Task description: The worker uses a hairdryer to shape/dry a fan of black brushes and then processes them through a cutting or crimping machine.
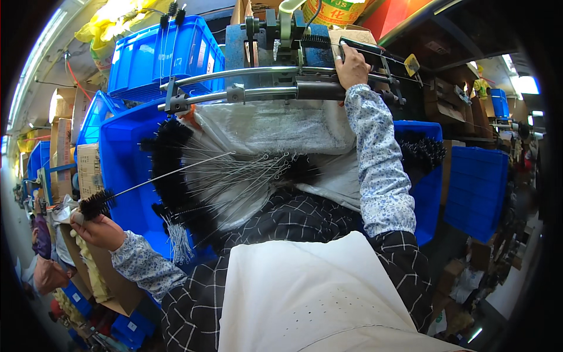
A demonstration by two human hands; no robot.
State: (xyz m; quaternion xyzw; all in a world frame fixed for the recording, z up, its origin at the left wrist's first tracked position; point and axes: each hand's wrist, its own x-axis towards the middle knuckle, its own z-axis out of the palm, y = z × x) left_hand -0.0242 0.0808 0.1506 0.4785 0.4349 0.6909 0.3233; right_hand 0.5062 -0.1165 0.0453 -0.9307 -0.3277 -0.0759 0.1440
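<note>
1. The left grip (101, 230) is closed on the bristle end of a black brush (97, 205), whose thin wire stem slants up to a small loop over the lap.
2. The right grip (352, 66) rests at a metal machine (264, 93) with smooth, round rods; I cannot tell whether it clasps anything.
3. Bushy, loop-ended brushes (171, 152) fan across glossy, wrinkled plastic sheeting (270, 126).
4. Smooth blue bins (124, 138) flank the lap; the right sleeve (381, 158) partly hides the sheeting.
</note>
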